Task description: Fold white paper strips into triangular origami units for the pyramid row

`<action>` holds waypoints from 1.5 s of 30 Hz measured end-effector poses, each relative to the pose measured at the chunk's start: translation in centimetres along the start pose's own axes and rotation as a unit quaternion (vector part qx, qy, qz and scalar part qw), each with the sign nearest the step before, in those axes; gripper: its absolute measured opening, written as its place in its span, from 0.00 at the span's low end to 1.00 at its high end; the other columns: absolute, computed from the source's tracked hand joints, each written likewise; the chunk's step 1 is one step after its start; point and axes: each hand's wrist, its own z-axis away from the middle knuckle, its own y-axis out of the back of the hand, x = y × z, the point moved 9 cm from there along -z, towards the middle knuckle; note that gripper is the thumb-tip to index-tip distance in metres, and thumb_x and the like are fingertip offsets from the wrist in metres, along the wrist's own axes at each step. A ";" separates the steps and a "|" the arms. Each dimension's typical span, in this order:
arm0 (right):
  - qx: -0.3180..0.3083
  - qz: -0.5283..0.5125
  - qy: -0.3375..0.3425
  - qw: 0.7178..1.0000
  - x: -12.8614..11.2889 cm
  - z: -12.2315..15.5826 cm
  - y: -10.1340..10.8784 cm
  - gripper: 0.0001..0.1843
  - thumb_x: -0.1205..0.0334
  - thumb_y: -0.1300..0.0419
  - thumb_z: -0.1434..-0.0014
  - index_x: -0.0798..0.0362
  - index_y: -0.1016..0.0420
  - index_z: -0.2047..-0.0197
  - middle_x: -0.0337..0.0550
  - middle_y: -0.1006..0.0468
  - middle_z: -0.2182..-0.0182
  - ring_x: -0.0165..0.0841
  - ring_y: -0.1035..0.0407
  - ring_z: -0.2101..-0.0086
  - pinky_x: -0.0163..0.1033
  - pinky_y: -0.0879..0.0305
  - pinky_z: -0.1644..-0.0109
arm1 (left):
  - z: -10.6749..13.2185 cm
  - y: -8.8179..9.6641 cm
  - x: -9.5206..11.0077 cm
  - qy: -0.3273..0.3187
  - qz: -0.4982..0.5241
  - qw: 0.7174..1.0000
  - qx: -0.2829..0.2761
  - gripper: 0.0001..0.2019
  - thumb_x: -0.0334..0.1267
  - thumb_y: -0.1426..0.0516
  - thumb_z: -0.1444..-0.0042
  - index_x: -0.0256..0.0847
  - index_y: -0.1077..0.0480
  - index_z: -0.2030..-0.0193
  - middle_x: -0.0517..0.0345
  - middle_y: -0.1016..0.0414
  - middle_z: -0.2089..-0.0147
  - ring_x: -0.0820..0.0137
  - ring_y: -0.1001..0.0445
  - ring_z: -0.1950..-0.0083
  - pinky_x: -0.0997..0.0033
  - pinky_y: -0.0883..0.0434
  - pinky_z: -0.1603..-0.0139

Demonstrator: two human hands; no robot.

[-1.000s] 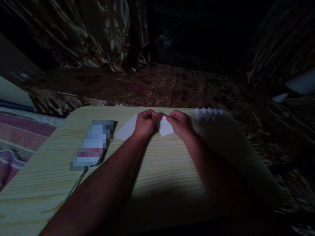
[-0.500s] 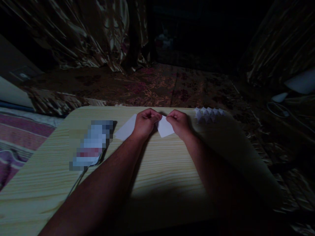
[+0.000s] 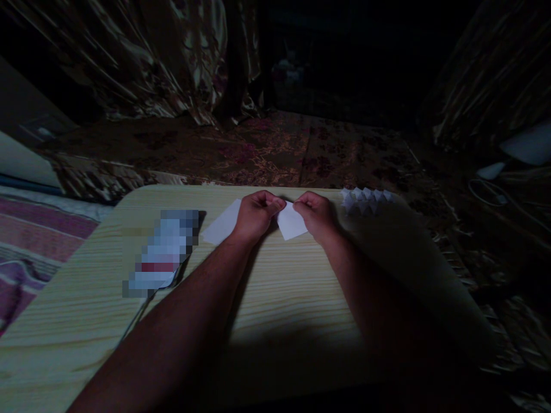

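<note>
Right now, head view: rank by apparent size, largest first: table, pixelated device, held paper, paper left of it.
1. Table
2. Pixelated device
Unranked, both smaller: held paper and left paper. Their visible areas look alike, and both are partly covered.

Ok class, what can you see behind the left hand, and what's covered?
Behind the left hand, a white paper sheet on the wood-grain table shows partly, out to the left. The hand covers the rest, so the sheet's full shape can't be told.

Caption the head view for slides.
Both hands pinch a white paper piece at a wooden table, near small white shapes.
</note>
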 end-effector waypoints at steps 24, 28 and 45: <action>0.020 -0.048 -0.014 0.999 0.7 -0.4 0.6 0.05 0.61 0.42 0.56 0.53 0.33 0.76 0.31 0.35 0.83 0.25 0.41 0.80 0.31 0.48 0.78 | 0.3 -0.2 0.2 0.018 -0.034 0.999 -0.002 0.19 0.50 0.33 0.61 0.34 0.26 0.70 0.55 0.25 0.73 0.76 0.34 0.75 0.75 0.37 0.74; 0.032 -0.045 -0.015 0.998 0.7 -0.4 0.8 0.05 0.61 0.42 0.56 0.53 0.33 0.76 0.32 0.34 0.83 0.26 0.41 0.80 0.31 0.47 0.78 | 0.3 -0.3 0.0 0.011 -0.037 0.999 -0.007 0.19 0.49 0.33 0.60 0.35 0.25 0.67 0.53 0.24 0.70 0.73 0.31 0.73 0.73 0.34 0.71; 0.004 0.021 0.008 1.000 -0.1 0.0 -0.4 0.05 0.60 0.43 0.53 0.53 0.32 0.73 0.32 0.33 0.82 0.26 0.39 0.80 0.31 0.45 0.76 | 0.2 0.7 0.8 -0.038 -0.069 0.996 0.047 0.14 0.44 0.39 0.51 0.36 0.26 0.62 0.55 0.25 0.68 0.73 0.32 0.71 0.75 0.35 0.71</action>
